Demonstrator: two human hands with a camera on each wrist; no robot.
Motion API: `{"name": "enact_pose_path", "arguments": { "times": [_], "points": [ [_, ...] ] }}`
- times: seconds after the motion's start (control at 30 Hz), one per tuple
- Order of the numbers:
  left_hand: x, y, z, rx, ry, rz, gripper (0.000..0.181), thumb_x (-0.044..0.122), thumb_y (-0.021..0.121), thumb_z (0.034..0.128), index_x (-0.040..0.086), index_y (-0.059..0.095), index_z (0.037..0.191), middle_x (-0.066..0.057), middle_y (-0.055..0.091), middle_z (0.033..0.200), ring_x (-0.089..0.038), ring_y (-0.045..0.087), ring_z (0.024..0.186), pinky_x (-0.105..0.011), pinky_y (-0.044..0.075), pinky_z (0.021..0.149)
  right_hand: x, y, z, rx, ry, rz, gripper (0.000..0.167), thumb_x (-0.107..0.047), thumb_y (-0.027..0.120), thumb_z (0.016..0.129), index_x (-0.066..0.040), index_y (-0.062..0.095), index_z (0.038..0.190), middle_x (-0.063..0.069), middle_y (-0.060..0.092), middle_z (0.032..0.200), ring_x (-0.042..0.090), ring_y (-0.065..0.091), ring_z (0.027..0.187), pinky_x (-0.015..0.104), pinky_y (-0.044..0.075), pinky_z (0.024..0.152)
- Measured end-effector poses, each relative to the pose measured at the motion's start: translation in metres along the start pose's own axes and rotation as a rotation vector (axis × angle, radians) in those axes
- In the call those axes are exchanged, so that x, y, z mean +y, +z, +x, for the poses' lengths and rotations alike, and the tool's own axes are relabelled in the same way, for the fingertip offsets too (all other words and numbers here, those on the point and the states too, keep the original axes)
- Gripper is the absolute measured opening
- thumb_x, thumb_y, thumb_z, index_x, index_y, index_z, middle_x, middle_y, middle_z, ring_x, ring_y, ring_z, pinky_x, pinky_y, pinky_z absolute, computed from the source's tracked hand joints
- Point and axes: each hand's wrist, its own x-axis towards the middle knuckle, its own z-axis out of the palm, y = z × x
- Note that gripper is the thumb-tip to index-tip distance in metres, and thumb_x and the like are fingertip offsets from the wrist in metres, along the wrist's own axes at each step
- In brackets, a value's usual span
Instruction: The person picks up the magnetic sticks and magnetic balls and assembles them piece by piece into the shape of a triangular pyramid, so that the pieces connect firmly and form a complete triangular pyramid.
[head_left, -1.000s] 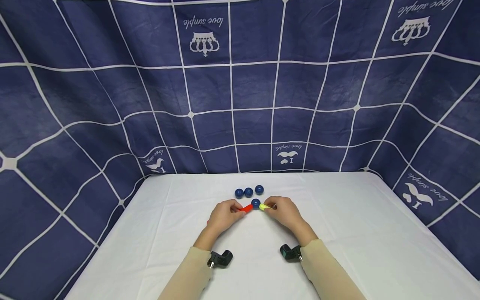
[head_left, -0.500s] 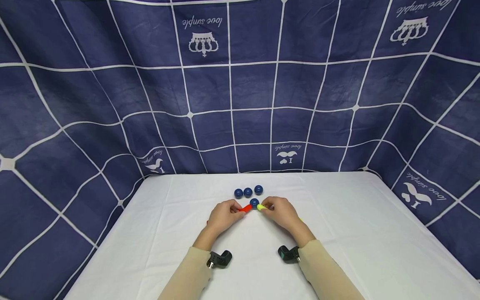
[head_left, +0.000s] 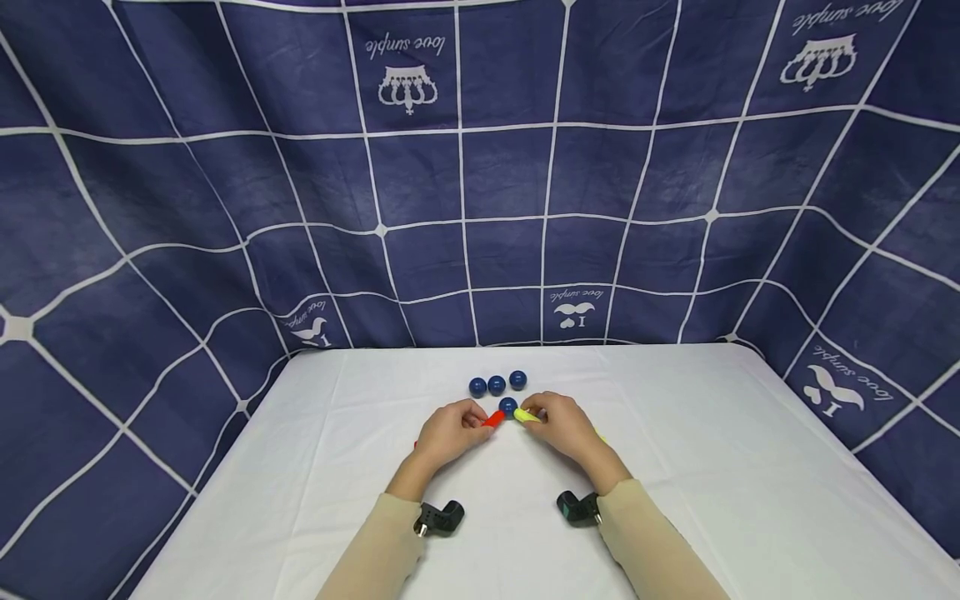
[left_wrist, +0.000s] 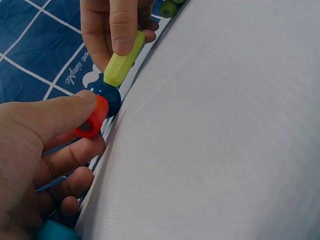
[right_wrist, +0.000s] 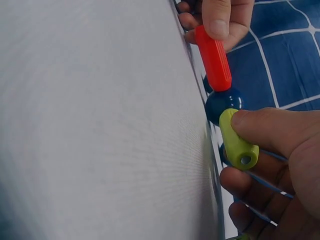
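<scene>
In the head view my left hand [head_left: 450, 432] pinches a short red rod [head_left: 493, 418] between thumb and fingers. My right hand [head_left: 564, 425] pinches a yellow-green rod [head_left: 527, 415] in the same way. Between the two rods sits a glossy blue ball [head_left: 508, 407]. Seen from the right wrist, the red rod [right_wrist: 214, 60] meets the ball [right_wrist: 220, 104] on one side and the yellow-green rod [right_wrist: 235, 135] on the other. A recessed round end shows on the yellow-green rod. In the left wrist view my left thumb covers part of the red rod [left_wrist: 95, 120].
Three more blue balls, left [head_left: 477, 387], middle [head_left: 497, 385] and right [head_left: 517, 380], lie behind the held ball on a white-covered table [head_left: 360, 517]. Bits of red [head_left: 416, 444] and yellow-green [head_left: 602, 437] show past my wrists. A blue checked curtain [head_left: 510, 175] encloses the table.
My right hand, the yellow-green rod and the ball between the rods have shifted slightly left. The yellow-green rod's angle has changed a little. My left hand stays nearly still.
</scene>
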Motion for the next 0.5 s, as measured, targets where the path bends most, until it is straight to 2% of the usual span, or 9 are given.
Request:
{"name": "enact_pose_path", "arguments": {
  "times": [0.27,0.5],
  "points": [
    [-0.0017,0.0002,0.0015,-0.022,0.019,-0.006,0.022,0.035,0.082,0.0804,0.023,0.069,0.094,0.012,0.062,0.076,-0.005,0.053,0.065,-0.023,0.040,0.062,-0.0003,0.0002,0.0005,0.007,-0.012,0.001,0.020,-0.011,0.079,0.083,-0.016,0.074,0.102,-0.005,0.067,0.088,0.010,0.053,0.073,0.028,0.046,0.071],
    [0.0012,-0.0014,-0.0003,-0.043,0.023,-0.008,0.013,0.033,0.078,0.0830,0.026,0.071,0.091,0.013,0.064,0.076,-0.005,0.054,0.067,-0.025,0.041,0.063,0.0006,0.0007,0.0003,0.013,-0.027,-0.013,0.022,-0.009,0.077,0.084,-0.018,0.074,0.105,-0.003,0.069,0.094,0.011,0.052,0.074,0.030,0.045,0.071]
  ]
}}
